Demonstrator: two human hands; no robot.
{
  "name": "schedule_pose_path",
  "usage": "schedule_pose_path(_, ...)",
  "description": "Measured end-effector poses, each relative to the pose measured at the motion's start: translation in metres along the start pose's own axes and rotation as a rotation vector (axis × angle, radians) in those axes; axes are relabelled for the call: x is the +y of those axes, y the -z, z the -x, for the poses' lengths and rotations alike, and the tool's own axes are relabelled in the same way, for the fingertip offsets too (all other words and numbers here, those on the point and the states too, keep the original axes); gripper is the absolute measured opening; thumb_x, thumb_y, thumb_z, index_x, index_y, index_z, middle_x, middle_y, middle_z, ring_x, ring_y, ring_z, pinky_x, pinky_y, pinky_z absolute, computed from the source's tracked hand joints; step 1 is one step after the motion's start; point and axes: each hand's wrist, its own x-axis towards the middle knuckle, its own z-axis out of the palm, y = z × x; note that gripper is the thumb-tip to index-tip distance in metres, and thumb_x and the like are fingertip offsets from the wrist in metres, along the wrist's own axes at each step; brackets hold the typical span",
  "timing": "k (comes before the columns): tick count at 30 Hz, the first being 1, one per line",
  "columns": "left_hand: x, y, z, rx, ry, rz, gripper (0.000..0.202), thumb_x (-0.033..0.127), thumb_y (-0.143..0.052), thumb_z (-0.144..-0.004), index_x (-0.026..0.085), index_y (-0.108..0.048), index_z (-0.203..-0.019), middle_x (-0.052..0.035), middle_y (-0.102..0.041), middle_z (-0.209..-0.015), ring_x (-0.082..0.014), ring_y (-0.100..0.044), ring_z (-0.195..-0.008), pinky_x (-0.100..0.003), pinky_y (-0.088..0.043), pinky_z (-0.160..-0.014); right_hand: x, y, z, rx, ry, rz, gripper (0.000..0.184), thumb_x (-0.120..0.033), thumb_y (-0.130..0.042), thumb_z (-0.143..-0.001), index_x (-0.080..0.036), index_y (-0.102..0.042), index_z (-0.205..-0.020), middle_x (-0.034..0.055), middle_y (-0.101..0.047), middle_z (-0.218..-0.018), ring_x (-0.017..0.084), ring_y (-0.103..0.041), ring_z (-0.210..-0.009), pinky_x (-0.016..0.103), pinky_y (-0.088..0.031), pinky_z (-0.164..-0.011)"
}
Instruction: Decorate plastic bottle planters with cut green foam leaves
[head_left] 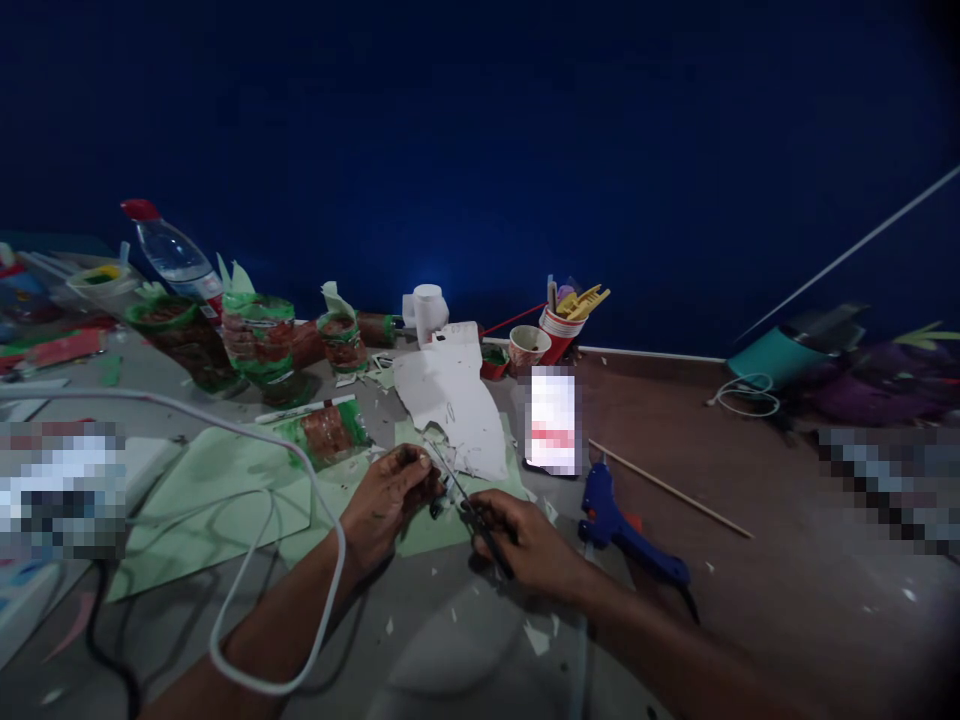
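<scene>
My right hand (pixel 525 540) is closed around the black handles of a pair of scissors (pixel 487 540). Their thin grey blades point up and left toward my left hand (pixel 390 505). That hand is pinched, with thumb and fingers together on something small and dark that I cannot make out, close to the blades. Under and behind both hands lie a pale green sheet (pixel 427 535) and a torn, curled white sheet (pixel 457 400). Small white scraps (pixel 536 637) are scattered on the table nearby.
A blue glue gun (pixel 622 525) and a wooden stick (pixel 667 485) lie to the right, near a lit phone (pixel 553 420). Behind stand brown-and-green painted bottle pieces (pixel 259 340), a plastic bottle (pixel 176 255) and cups (pixel 529 345). A white cable (pixel 330 590) loops over my left forearm.
</scene>
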Motion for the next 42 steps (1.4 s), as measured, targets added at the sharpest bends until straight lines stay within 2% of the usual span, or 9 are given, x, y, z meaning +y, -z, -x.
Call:
schedule_pose_path(11,-0.0002,-0.0006,0.0014,0.003,0.000,-0.009,0.021,0.022,-0.078,-0.065,0.014,-0.059,-0.069,0.0004,-0.060,-0.064,-0.0109,-0.057,-0.061,-0.024,-0.049,-0.064,-0.0062,-0.0005,0.0014,-0.018,-0.005,-0.020,0.020,-0.017,-0.052,-0.071,-0.015,-0.057,-0.090,-0.0038,-0.050,-0.062,0.008,-0.043,-0.053,0.020,-0.035,-0.052)
schedule_pose_path(23,0.0000,-0.0023,0.0010,0.008,0.012,-0.027,0.024,0.024,-0.079,-0.064,0.014,-0.057,-0.068,0.0005,-0.059,-0.063,-0.0110,-0.058,-0.061,-0.023,-0.049,-0.063,-0.0079,-0.0008,0.0010,-0.032,-0.012,-0.008,0.016,-0.022,-0.054,-0.072,-0.017,-0.057,-0.087,-0.0033,-0.050,-0.061,0.009,-0.042,-0.054,0.022,-0.034,-0.051)
schedule_pose_path(38,0.0014,-0.0035,0.0010,0.001,-0.008,-0.026,0.024,0.022,-0.078,-0.065,0.014,-0.056,-0.065,0.0014,-0.057,-0.061,-0.0105,-0.056,-0.059,-0.023,-0.048,-0.061,-0.0058,-0.0021,0.0019,-0.046,-0.032,-0.062,0.023,-0.035,-0.056,-0.079,-0.016,-0.056,-0.092,-0.0034,-0.049,-0.063,0.008,-0.041,-0.055,0.022,-0.033,-0.052)
schedule_pose_path(42,-0.0008,-0.0013,-0.0015,0.011,-0.007,-0.024,0.025,0.023,-0.079,-0.063,0.014,-0.057,-0.066,0.0005,-0.058,-0.061,-0.0114,-0.057,-0.060,-0.023,-0.048,-0.062,-0.0024,-0.0026,0.0011,-0.039,-0.015,-0.068,0.026,-0.038,-0.057,-0.080,-0.015,-0.057,-0.093,-0.0031,-0.050,-0.063,0.008,-0.042,-0.055,0.022,-0.036,-0.053)
